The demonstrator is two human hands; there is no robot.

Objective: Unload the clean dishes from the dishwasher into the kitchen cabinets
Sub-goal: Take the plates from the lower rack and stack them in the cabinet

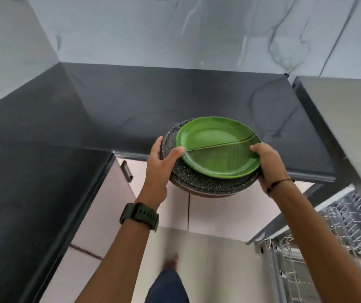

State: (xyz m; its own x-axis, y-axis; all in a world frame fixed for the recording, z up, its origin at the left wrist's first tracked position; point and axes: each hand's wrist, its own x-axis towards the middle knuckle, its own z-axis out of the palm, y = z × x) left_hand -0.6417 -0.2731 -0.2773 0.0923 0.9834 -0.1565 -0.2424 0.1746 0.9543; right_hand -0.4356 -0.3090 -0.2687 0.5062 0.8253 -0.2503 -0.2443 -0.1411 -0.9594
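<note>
Over the front edge of the black surface [197,101], I see both hands gripping one stack of plates from opposite sides. My left hand [161,159] clamps the left rim, thumb lying across the top onto the edge of the green plate [217,147], the other fingers curled round the far rim. My right hand [267,159] grips the right rim the same way, thumb on top of the green rim, fingers hidden below. The green plate, leaf-patterned with a pale vein running across it, lies uppermost and sits off-centre toward the right. Under it is a wider black speckled plate [197,182], and below that I make out a brownish rim [199,192] of at least one more; how many I cannot tell. The stack looks held in the air, partly over the surface and partly over the pale cabinet doors [219,213] beneath. A dark green watch [139,216] is on the left wrist, a thin dark cord [277,184] on the right. At lower right, the dishwasher's wire rack [339,228] stands pulled out, well apart from the plates.
</note>
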